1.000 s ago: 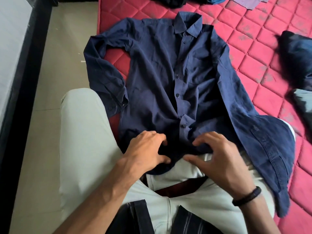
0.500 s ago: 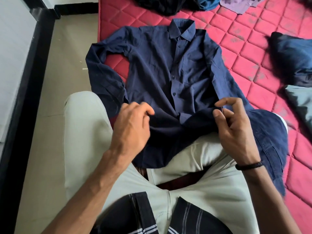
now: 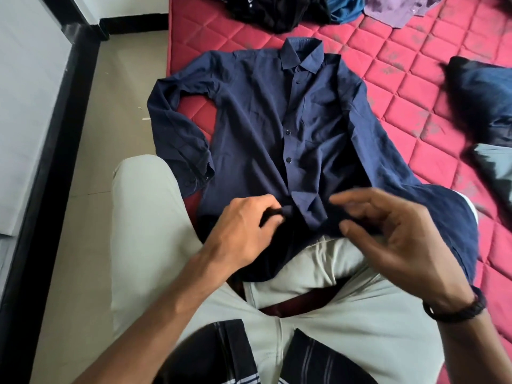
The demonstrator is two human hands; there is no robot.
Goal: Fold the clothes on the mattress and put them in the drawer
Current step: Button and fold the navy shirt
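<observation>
A navy button-up shirt [image 3: 257, 128] lies face up on the red quilted mattress [image 3: 415, 87], collar far from me, both sleeves out to the sides. Its lower hem drapes over my lap. My left hand [image 3: 243, 225] pinches a bit of the dark fabric beside the lowest part of the button strip. My right hand [image 3: 401, 236] hovers just right of that strip, blurred, with thumb and fingers spread and nothing held between them. A black band sits on that wrist.
A heap of clothes lies at the mattress's far end: a black garment [image 3: 266, 15], a teal garment [image 3: 343, 9] and a lilac shirt [image 3: 396, 9]. A dark blue garment [image 3: 482, 101] and a grey garment [image 3: 496, 167] lie at the right. Tiled floor [image 3: 116, 106] runs along the left.
Both hands left the hem at my lap, lifted apart, then came back near the lowest buttons. The right hand's fingers have spread. The view has tilted up a little.
</observation>
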